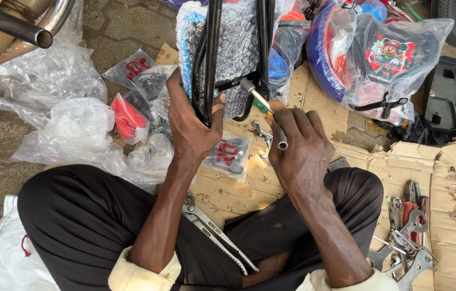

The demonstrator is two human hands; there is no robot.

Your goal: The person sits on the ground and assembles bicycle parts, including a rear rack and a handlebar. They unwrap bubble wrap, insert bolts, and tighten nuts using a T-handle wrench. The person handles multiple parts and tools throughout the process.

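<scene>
My left hand (190,121) grips the black tubes of a small bicycle frame (210,54) that stands upright, wrapped in bubble plastic. My right hand (298,148) holds a metal socket wrench (264,110), its head set against a fitting low on the frame. Both forearms reach out over my crossed legs in black trousers. A pair of long grey pliers (214,231) lies between my knees on the cardboard.
Flattened cardboard (395,156) covers the ground. Several spanners and pliers (405,237) lie at the right. Clear plastic bags (71,129) with red parts are at the left, bagged blue wheel parts (373,54) at the top right. A metal pipe (18,27) juts in top left.
</scene>
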